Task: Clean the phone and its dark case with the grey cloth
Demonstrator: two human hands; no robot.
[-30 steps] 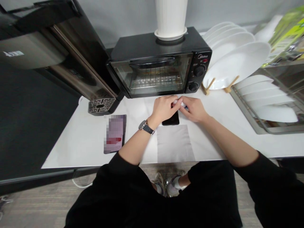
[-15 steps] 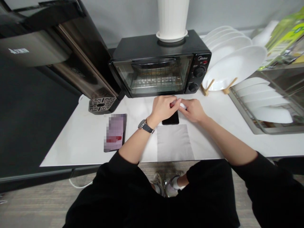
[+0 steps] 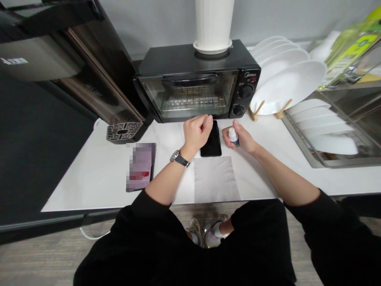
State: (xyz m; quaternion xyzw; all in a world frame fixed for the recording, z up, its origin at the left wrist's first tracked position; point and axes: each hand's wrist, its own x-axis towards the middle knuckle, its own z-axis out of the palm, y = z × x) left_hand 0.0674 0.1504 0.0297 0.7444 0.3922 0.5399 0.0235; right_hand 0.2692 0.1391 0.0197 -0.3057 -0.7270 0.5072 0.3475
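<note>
My right hand (image 3: 244, 140) holds a small white bottle (image 3: 233, 136) upright just above the white counter (image 3: 89, 178). My left hand (image 3: 196, 133), with a watch on its wrist, is curled into a loose fist beside it, fingertips pinched together; anything small inside the fist is hidden. A black phone (image 3: 212, 143) lies flat on the counter between the two hands, screen dark. A grey square cloth (image 3: 216, 178) lies just in front of the phone, near the counter's front edge.
A black toaster oven (image 3: 193, 87) stands behind the hands with a white ribbed pot (image 3: 212, 24) on top. White plates (image 3: 285, 79) stand in a wooden rack, with a dish drainer (image 3: 327, 131) to the right. A dark dispenser (image 3: 74, 67) and a blurred flat item (image 3: 139, 166) sit on the left.
My hands were joined on the bottle over the phone and have now come apart. The right keeps the bottle and moved right; the left pulled away, uncovering the phone.
</note>
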